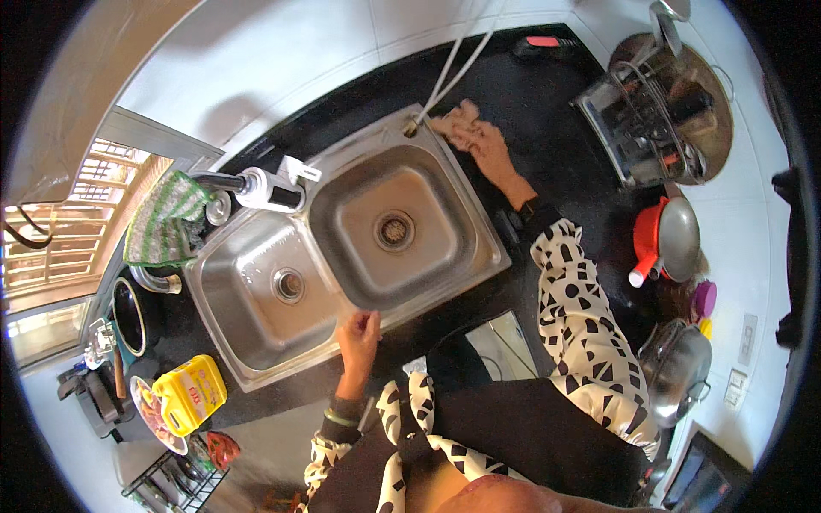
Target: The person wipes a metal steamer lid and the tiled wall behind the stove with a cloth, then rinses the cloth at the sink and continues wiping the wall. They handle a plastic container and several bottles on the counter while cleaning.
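Observation:
My right hand (478,138) reaches across the black countertop to the far right corner of the sink, by the thin white hoses. Its outline is blurred, so I cannot tell whether a cloth or something else is under the fingers. My left hand (360,333), fingers curled in with nothing visible in them, is at the front rim of the steel double-bowl sink (442,304). Both bowls hold no dishes; the left bowl (256,288) looks wet. Over the divider stands a white-and-black cylindrical fitting (272,190) on a chrome pipe.
A green-and-white striped cloth (160,221) hangs on the left by a dark pot (128,316). Nearer are a yellow jug (192,394) and a plate of food (144,397). On the right stand a utensil rack (641,122), a red-handled pan (649,237) and a steel pot (680,372).

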A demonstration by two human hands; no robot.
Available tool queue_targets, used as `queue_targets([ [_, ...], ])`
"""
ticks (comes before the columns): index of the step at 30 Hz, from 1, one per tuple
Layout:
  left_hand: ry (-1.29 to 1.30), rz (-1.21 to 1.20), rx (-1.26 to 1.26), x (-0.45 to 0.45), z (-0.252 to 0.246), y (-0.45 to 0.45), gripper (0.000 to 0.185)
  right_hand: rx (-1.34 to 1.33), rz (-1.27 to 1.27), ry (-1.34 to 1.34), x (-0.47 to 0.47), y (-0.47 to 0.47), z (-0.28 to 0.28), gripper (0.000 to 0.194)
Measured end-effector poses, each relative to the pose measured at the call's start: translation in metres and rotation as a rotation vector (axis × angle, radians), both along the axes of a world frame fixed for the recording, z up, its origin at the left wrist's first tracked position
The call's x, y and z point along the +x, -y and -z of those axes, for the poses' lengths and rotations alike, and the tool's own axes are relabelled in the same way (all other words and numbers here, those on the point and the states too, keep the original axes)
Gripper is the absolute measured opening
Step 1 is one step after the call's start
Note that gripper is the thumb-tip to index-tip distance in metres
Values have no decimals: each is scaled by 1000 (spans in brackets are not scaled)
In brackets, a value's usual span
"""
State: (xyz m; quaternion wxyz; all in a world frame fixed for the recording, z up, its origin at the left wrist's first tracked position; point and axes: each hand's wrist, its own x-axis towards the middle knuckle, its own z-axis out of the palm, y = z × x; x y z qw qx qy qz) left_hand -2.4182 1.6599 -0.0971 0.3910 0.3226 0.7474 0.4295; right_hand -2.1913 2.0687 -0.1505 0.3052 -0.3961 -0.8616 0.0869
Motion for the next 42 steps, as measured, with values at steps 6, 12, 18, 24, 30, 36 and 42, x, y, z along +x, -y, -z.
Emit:
queue_targets([
  [6, -79, 64, -22, -18, 1, 5, 20, 23, -182, 268, 36, 164, -13, 35],
  [12, -2, 134, 60, -69, 6, 46, 19, -70, 232, 73, -11, 302, -21, 35],
  [18, 2, 146, 128, -138, 13, 92, 23, -64, 182, 118, -139, 392, -9, 21],
  [24, 98, 121, 33, -179, 37, 117, 24, -822, -38, -384, -171, 350, -6, 35],
  [30, 101, 9, -30, -187, 55, 122, 23, -700, 357, -187, -148, 177, 68, 50],
  [36, 203, -78, -25, -170, 54, 128, 21, -312, 350, -153, -199, 126, 151, 25],
  [42, 263, -145, -26, -170, 58, 124, 20, -1579, -77, -1016, -296, 121, 160, 10],
])
